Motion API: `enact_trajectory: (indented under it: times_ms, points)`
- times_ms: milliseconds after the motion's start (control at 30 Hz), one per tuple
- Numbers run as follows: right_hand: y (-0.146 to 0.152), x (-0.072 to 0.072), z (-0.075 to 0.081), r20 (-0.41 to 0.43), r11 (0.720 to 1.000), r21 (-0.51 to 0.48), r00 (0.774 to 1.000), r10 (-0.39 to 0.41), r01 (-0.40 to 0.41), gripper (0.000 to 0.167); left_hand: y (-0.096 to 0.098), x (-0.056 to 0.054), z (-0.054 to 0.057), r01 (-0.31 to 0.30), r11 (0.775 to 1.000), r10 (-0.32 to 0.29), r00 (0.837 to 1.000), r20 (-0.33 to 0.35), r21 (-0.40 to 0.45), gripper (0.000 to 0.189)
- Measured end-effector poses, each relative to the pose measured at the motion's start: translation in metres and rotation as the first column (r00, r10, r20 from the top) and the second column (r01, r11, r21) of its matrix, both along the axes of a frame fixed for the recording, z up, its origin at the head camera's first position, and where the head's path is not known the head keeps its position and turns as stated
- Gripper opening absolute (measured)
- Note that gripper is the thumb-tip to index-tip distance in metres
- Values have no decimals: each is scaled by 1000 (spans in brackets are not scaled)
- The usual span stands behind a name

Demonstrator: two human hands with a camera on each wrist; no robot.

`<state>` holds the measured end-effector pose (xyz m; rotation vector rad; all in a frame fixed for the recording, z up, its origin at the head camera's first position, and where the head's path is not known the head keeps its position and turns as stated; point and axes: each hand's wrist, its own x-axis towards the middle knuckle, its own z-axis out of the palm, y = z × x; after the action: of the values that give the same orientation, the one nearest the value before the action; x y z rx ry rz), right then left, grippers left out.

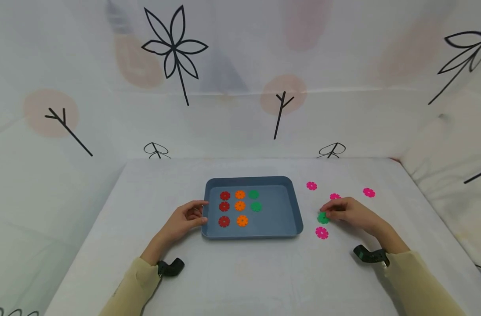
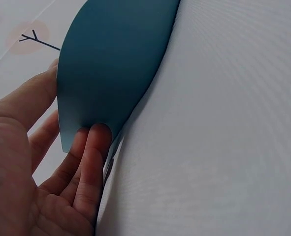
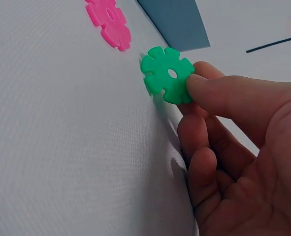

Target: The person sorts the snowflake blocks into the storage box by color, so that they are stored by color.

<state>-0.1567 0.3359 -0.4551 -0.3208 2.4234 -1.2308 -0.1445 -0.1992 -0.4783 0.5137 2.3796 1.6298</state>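
My right hand point(image 1: 351, 213) pinches a green notched disc point(image 3: 160, 73) between thumb and fingertips, just above the table to the right of the blue-grey tray point(image 1: 254, 234). My left hand point(image 1: 182, 221) grips the tray's left side, thumb and index finger at the rim, with other fingers against the outer wall point(image 2: 101, 73). Inside the tray lie a column of red discs point(image 1: 224, 206), a column of orange discs point(image 1: 240, 206) and two green discs point(image 1: 256, 206). A pink disc point(image 1: 321, 232) lies close to my right hand, in front of the green one.
More pink discs lie right of the tray: one near its far corner point(image 1: 311, 185), one partly behind my right hand point(image 1: 335, 196) and one farther right point(image 1: 369, 192). White cloth covers the table point(image 1: 260, 276); a patterned cloth backdrop point(image 1: 232, 123) rises behind.
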Motion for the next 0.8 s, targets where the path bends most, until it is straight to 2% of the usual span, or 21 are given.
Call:
enact_trajectory:
  times_ms: [333, 800]
  points:
    - [1, 0, 1, -32, 999, -17, 999, -33, 33, 28, 1, 0, 1, -3, 1000, 3, 1000, 1, 4, 52]
    - [-12, -4, 12, -16, 996, -64, 997, -69, 68, 35, 1, -1, 1, 0, 1000, 0, 1000, 1, -2, 50]
